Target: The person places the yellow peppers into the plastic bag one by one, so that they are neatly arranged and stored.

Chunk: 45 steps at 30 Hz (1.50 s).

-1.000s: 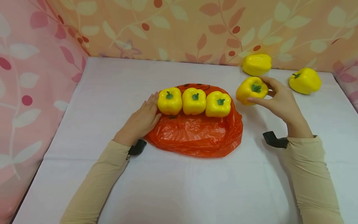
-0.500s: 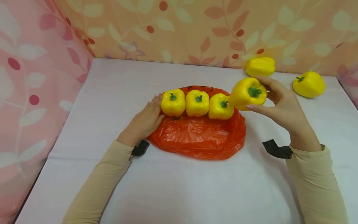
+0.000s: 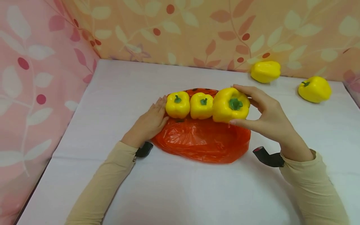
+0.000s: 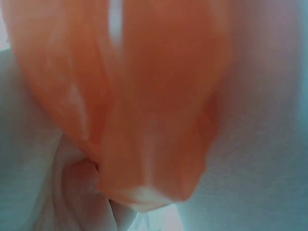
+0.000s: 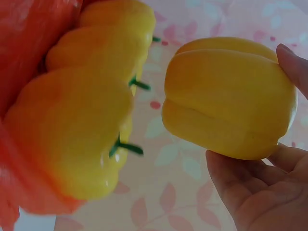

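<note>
Our right hand [image 3: 264,112] has carried a yellow bell pepper [image 3: 225,107] leftward, fingers pinching its sides, so that in the head view it now hides the third pepper [image 5: 72,130] on the red plastic bag [image 3: 205,140]. The wrist view shows a gap, so we judge it not yet placed. Our left hand [image 3: 149,123] has straight fingers just beside the leftmost pepper [image 3: 177,107]. Beyond our right fingers, a loose pepper [image 3: 265,72] and a second loose pepper [image 3: 314,89] lie on the surface [image 3: 197,193].

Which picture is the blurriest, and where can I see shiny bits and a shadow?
Left wrist view: blurriest, the red plastic bag just a smear, probably too close; head view: pale glints on that bag, a soft shadow beside the right sleeve; right wrist view: held yellow bell pepper fairly crisp.
</note>
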Available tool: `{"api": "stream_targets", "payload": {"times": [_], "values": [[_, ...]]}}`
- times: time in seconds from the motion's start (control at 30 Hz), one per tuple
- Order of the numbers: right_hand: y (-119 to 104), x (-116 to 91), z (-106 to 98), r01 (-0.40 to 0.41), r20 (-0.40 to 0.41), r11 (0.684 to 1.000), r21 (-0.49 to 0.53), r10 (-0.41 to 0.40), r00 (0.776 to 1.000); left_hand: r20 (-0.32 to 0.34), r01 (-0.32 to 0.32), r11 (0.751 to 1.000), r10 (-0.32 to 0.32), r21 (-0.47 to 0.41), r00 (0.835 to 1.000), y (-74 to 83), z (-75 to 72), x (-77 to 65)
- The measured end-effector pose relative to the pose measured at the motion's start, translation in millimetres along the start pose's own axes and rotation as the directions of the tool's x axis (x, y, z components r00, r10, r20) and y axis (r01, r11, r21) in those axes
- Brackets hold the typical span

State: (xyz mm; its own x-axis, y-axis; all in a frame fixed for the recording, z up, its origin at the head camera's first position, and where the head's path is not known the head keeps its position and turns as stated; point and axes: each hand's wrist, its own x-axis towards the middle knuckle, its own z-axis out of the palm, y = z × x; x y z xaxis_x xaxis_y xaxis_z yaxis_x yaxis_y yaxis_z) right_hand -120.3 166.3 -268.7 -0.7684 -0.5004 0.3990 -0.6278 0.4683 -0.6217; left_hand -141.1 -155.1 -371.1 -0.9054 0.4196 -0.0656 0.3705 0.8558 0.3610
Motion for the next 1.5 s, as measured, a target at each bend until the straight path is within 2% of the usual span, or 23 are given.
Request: {"api": "stream_targets", "payload": {"times": [0.2,0.37,0.57,0.77,1.03,1.27,1.5], "values": [[-5,6,24,0.04,0.071,0.997,0.064,-0.044,0.996,0.002,0.002,1.0,-0.002,0.009,1.0,-0.9,-0.1,-1.4],[-8,11,48,0.025,0.162,0.996,0.088,-0.039,0.986,0.011,0.009,1.0,-0.009,0.013,1.0,-0.9,-0.3,-2.6],[-13,21,72,0.009,0.291,0.995,0.101,-0.038,0.956,0.001,0.01,1.0,-0.01,0.003,1.0,0.4,2.4,0.3],[-13,27,93,0.01,0.382,0.996,0.093,-0.045,0.923,0.003,0.005,1.0,-0.005,0.019,1.0,0.6,3.7,-1.0],[-8,31,107,0.07,0.389,0.996,0.063,-0.089,0.917,-0.01,-0.008,0.999,0.008,0.044,1.0,0.4,0.3,-4.1],[-3,31,117,0.061,0.432,0.997,0.045,-0.075,0.899,-0.003,-0.017,0.999,0.017,0.049,1.0,1.1,0.4,-3.6],[-8,31,115,0.09,0.459,0.993,-0.072,-0.047,0.887,0.001,-0.01,0.999,0.01,0.048,1.0,-0.1,1.6,-3.7]]}}
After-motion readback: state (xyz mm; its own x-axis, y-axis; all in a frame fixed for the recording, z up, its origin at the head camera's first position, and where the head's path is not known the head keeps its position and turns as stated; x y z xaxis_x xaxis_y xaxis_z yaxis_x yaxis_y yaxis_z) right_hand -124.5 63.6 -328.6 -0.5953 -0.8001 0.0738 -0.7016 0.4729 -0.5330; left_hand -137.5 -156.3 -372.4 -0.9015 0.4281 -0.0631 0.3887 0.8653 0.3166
